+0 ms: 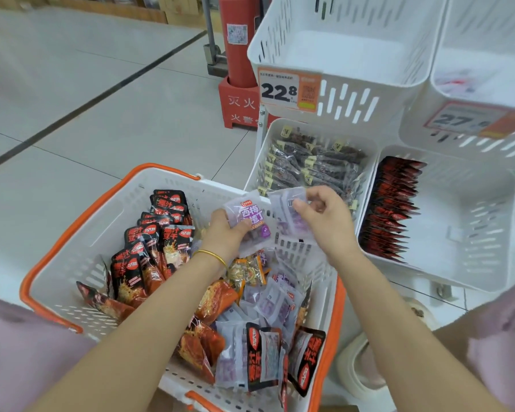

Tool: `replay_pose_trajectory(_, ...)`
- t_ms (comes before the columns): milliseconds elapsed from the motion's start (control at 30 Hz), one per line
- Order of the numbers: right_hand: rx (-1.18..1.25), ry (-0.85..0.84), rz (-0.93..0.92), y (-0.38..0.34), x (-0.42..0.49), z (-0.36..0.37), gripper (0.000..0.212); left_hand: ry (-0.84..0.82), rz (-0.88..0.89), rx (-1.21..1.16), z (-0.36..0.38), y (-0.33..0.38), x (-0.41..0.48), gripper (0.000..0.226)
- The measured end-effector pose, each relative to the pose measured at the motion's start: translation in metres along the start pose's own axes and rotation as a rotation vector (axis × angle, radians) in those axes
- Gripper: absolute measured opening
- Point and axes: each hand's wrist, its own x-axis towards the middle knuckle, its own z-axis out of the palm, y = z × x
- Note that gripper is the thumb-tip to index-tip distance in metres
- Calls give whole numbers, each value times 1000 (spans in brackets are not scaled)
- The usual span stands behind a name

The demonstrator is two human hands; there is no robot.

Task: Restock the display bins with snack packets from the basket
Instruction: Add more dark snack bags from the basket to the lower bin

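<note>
Head view: gripping one purple packet [248, 219] in left hand [224, 233], another in right hand [324, 219], over basket [30, 281]; next, likely choosing a bin [349, 100].

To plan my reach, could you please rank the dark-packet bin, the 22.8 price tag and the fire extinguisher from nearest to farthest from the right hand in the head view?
1. Dark-packet bin, just behind the right hand.
2. 22.8 price tag, higher up.
3. Fire extinguisher, back left.

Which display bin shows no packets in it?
The upper-left bin with the 22.8 tag; lower-left bin and lower-right bin hold packets, upper-right bin something blurred.
</note>
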Motion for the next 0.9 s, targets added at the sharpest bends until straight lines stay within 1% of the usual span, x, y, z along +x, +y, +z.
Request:
replay_pose_trajectory(33, 37, 15, -7, -2, -7, 2, 3, -19, 2, -40, 8, 15, -12, 59)
replay_pose_trajectory(100, 126, -34, -21, -4, -20, 7, 14, -60, -1, -114, 20, 31, -25, 52)
replay_pose_trajectory(133, 159, -80, -24, -4, -26, 7, 21, -66, 3, -130, 22, 36, -28, 45)
replay_pose_trajectory(200, 182, -150, -14, -3, -31, 5, 24, -80, -1, -177, 24, 45, -33, 29)
replay_pose_trajectory(233, 184, -168, -13, -2, -31, 4, 27, -93, -9, -220, 23, 47, -33, 25)
replay_pose_trajectory(300, 184, -175, -35, -4, -28, -1, 35, -138, -32, -334, 22, 53, -35, 26)
replay_pose_trajectory(367, 175, -147, -87, -8, -25, -4, 39, -163, -37, -399, 19, 55, -36, 31)
replay_pose_trajectory(433, 149, -151, -134, -9, -24, -4, 42, -179, -30, -378, 18, 58, -39, 43)
replay_pose_trajectory(500, 129, -194, -171, -9, -23, -4, 43, -190, 9, -314, 19, 57, -41, 57)
replay_pose_trajectory(533, 143, -208, -175, -10, -23, -4, 42, -173, 19, -298, 20, 56, -41, 59)
replay_pose_trajectory(567, 177, -195, -168, -11, -24, -3, 40, -144, 16, -292, 20, 55, -41, 56)
replay_pose_trajectory(600, 207, -129, -158, -12, -25, -3, 38, -113, 13, -298, 20, 54, -41, 50)
replay_pose_trajectory(667, 166, 125, -92, -10, -23, -6, 29, -94, 5, -314, 20, 52, -38, 42)
replay_pose_trajectory(700, 121, 207, -13, -7, -21, -8, 23, -102, 8, -329, 20, 53, -37, 41)
replay_pose_trajectory(733, 111, 195, 102, -7, -20, -10, 20, -110, 19, -347, 20, 54, -36, 41)
replay_pose_trajectory(800, 228, -10, 344, -6, -19, -11, 27, -117, 43, -358, 23, 57, -37, 40)
replay_pose_trajectory(833, 307, -91, 417, -5, -18, -10, 26, -119, 51, -352, 24, 58, -37, 38)
replay_pose_trajectory(867, 372, -111, 432, -6, -18, -9, 24, -120, 58, -346, 25, 56, -36, 35)
replay_pose_trajectory(900, 422, -85, 410, -5, -17, -10, 26, -119, 61, -334, 27, 55, -35, 30)
